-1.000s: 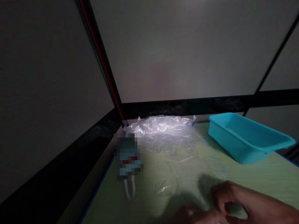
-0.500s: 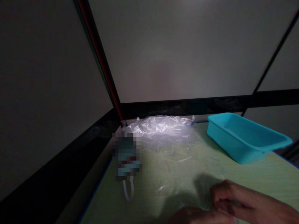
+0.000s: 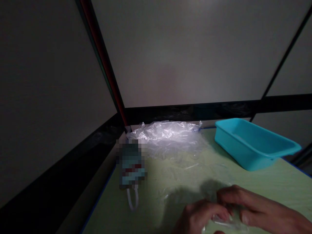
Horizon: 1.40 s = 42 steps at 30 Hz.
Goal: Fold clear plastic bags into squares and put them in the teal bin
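Note:
My left hand is low in the view with its fingers curled down on a piece of clear plastic. To the right of it, my right hand bends its fingers over the same plastic, thumb toward the left hand. The two hands almost touch. Part of the plastic is hidden under the fingers, and the bottom of the frame cuts off both hands. More thin clear plastic lies flat beyond them, running up to a shiny crumpled pile of clear plastic at the back.
A turquoise plastic basin stands at the back right of the pale green table. On the left lies a pixelated item with a white loop. Walls with dark bands close off the back and left.
My left hand has risen further into view and now shows its fingers on the clear plastic. My right hand has shifted slightly, its thumb now visible apart from the fingers.

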Available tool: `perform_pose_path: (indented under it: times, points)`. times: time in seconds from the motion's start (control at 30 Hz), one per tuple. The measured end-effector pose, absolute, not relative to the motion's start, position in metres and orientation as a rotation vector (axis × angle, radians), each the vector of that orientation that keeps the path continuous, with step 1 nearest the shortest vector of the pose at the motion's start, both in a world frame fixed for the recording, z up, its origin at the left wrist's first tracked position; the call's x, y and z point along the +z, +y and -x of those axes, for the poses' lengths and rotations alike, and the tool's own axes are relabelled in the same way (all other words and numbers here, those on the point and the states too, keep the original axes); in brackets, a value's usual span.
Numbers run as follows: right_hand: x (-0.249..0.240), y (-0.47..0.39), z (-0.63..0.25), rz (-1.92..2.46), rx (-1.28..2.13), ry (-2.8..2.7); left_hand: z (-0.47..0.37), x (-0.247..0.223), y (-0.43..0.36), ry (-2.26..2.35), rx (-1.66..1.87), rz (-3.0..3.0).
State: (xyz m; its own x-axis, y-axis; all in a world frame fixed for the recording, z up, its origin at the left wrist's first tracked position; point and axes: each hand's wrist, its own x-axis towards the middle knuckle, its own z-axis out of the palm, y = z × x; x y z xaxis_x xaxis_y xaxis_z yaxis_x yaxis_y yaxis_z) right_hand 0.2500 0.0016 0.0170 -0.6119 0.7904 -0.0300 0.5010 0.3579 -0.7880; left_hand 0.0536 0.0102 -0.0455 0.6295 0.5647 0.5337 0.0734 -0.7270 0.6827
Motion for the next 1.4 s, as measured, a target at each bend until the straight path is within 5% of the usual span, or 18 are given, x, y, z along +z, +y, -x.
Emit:
perform_pose_path:
  times: [0.53, 0.8, 1.4]
  points:
    - [0.006, -0.002, -0.251, 1.219, 0.935, -2.490, -0.054, -0.035, 0.016, 0.515, 1.340, -2.098]
    - [0.002, -0.001, -0.253, 1.368, 0.965, -2.441, -0.052, -0.046, 0.010, 0.819, 0.934, -1.829]
    - [0.001, 0.007, -0.253, 1.397, 1.188, -2.282, -0.059, -0.040, 0.011, 1.057, 0.794, -1.548]
